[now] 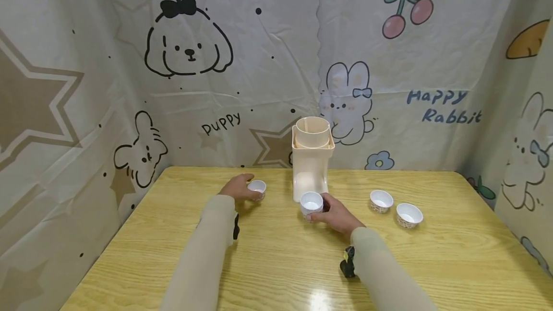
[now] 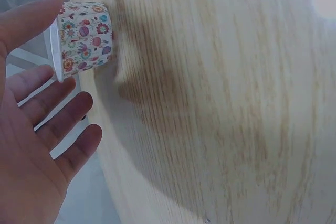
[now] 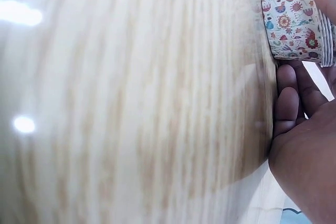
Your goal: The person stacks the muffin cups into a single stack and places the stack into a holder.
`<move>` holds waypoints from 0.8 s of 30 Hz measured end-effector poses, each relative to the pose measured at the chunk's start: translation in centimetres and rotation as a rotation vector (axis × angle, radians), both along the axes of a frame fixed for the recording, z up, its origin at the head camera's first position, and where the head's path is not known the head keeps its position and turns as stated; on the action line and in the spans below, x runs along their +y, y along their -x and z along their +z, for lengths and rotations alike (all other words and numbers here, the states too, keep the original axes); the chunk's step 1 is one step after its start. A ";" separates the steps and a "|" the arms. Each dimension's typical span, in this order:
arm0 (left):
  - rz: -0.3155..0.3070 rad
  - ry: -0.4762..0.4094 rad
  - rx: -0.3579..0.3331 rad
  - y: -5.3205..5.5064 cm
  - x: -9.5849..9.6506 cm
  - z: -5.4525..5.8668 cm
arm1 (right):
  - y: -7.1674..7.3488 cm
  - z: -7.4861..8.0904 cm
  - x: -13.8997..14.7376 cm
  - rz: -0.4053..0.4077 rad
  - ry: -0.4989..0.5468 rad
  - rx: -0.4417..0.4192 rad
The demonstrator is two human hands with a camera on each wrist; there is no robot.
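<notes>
Mid-frame, right hand (image 1: 339,216) grips nested cups (image 1: 311,205) | left of centre, left hand (image 1: 237,188) sits loosely spread around a lone cup (image 1: 257,186) | gathering looks underway, next calling for a left-hand pinch

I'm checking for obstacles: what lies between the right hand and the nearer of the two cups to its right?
Only bare table lies between the right hand and the nearer cup; the head view shows it.

High head view down over hands (image 1: 339,216)
</notes>
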State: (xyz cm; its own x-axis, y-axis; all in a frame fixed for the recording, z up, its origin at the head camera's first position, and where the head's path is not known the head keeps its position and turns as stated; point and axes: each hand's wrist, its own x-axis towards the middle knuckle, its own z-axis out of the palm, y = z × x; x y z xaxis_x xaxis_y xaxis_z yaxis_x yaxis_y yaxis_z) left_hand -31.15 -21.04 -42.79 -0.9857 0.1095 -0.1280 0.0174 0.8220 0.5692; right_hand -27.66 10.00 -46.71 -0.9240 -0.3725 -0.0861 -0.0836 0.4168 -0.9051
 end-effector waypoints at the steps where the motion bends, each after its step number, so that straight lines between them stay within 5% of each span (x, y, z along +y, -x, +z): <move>1: 0.002 -0.007 0.000 0.1 0.0 -0.1 | 0.0 0.0 0.0 -0.001 -0.001 0.000; 9: -0.012 0.047 0.049 0.6 -0.1 -0.6 | -0.1 0.1 -0.3 0.009 0.026 -0.007; 24: 0.025 0.033 0.034 0.1 0.7 -0.1 | -0.2 0.3 0.0 -0.008 0.019 -0.025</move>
